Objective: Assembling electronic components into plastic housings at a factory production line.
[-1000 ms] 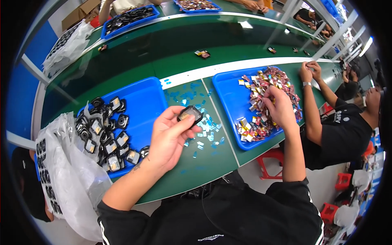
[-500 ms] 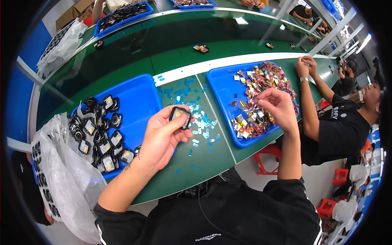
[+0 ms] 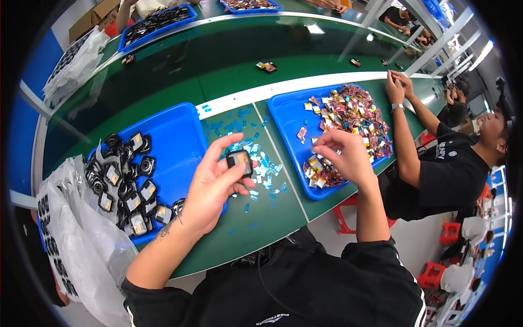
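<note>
My left hand (image 3: pixel 210 182) holds a small black housing (image 3: pixel 240 162) with a yellowish rectangular piece inside, its thumb pressed on the face and the index finger lifted away. My right hand (image 3: pixel 344 158) hangs over the blue tray (image 3: pixel 279 117) on the right, thumb and fingertips pinched together. Whatever lies between those fingertips is too small to make out. In that tray is a heap of small circuit boards with silver and yellow parts (image 3: pixel 357 111). Blue film pieces (image 3: pixel 261 163) lie scattered on the green table between my hands.
Left of my hands, another blue tray (image 3: pixel 182 131) contains several black housings (image 3: pixel 133 201), with clear plastic bags (image 3: pixel 81 212) beside it. Beyond a white rail, a green belt (image 3: pixel 229 68) carries a few small assemblies (image 3: pixel 267 66). A co-worker (image 3: pixel 441 163) sits close on the right.
My right hand has moved left and slightly down over the tray. The left hand has shifted a little left, its index finger now raised off the housing. The whole view has also shifted slightly.
</note>
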Available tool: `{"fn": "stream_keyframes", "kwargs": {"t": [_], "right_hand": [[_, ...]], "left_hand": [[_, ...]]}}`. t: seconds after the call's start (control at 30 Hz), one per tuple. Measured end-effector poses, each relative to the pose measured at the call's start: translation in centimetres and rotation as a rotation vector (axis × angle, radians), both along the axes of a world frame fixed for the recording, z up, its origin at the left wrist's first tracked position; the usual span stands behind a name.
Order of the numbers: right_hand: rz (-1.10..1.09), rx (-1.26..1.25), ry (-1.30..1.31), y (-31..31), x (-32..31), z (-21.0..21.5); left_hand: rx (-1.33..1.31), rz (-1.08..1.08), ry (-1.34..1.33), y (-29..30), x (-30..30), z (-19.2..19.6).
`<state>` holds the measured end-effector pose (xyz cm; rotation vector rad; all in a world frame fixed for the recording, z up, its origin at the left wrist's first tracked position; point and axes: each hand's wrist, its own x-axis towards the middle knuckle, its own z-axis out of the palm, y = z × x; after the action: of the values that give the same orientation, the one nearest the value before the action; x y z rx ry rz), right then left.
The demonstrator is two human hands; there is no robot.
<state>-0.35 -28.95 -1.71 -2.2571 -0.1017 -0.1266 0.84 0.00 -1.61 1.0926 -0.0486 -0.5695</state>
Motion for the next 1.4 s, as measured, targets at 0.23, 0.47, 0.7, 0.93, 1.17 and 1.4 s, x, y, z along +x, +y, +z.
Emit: {"fn": "stream_keyframes", "kwargs": {"t": [0.23,0.47,0.7,0.93,1.17,1.4], "right_hand": [[0.274,0.571,0.062,5.6,-1.2,2.7],[0.365,0.781,0.113,8.3,0.0,1.6],[0.269,0.868,0.134,9.8,0.0,2.3],[0.219,0.725,0.021,10.0,0.0,1.1],[0.239,0.86,0.128,9.5,0.3,1.2],[0.247,0.759,0.172,8.9,0.2,2.3]], "left_hand": [[0.379,-0.097,-0.541,-1.0,-0.2,-0.2],[0.53,0.056,-0.712,-0.7,-0.5,0.5],[0.47,0.081,-0.732,-0.5,-0.3,0.1],[0.499,0.166,-0.721,-0.6,-0.6,0.0],[0.483,0.176,-0.698,-0.7,-0.8,0.0],[0.421,0.123,-0.608,-0.5,-0.5,0.2]]}}
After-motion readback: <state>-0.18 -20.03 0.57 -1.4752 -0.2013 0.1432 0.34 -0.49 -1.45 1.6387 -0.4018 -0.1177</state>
